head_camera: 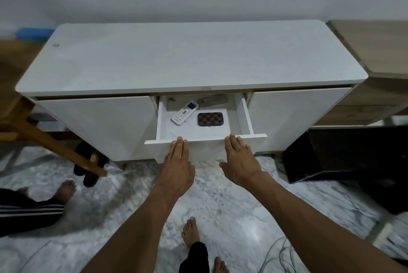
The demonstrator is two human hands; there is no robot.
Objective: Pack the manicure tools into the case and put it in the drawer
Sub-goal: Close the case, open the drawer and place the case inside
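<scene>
The brown checkered manicure case [210,118] lies closed and flat inside the pulled-out white drawer [247,116] of a low white cabinet. My left hand [177,162] rests flat against the drawer's front panel, fingers straight and together, holding nothing. My right hand [239,160] lies flat on the same panel to the right, thumb spread, also holding nothing. No loose manicure tools are in sight.
A white remote control [184,113] lies in the drawer left of the case, with a grey object [213,100] at the drawer's back. A wooden chair leg [55,140] and another person's foot [65,191] are at left. A black box [344,153] stands at right.
</scene>
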